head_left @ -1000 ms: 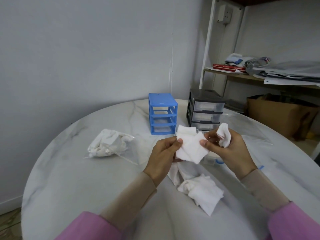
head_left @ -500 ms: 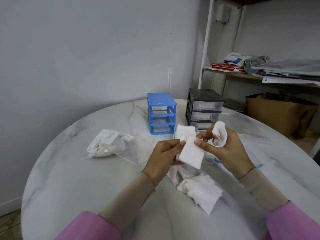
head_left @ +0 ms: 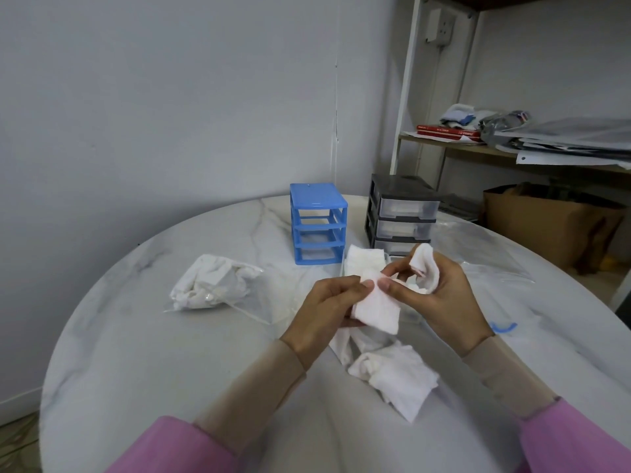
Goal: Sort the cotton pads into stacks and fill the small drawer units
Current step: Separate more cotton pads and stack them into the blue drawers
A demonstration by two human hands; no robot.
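Marble table (head_left: 143,336), frame centre: I see left hand (head_left: 327,308) and right hand (head_left: 440,295) pinching one pad (head_left: 377,308); next, stack it by the blue drawers (head_left: 317,223).

The round white table (head_left: 170,353) holds a blue drawer box (head_left: 317,223), a black drawer box (head_left: 401,213), a bag of pads (head_left: 211,285) and loose white pads (head_left: 392,373).

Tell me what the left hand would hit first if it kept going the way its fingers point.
The left hand points right, toward the right hand. Past the pad both pinch, it would probably meet the right thumb first; depth is unclear.
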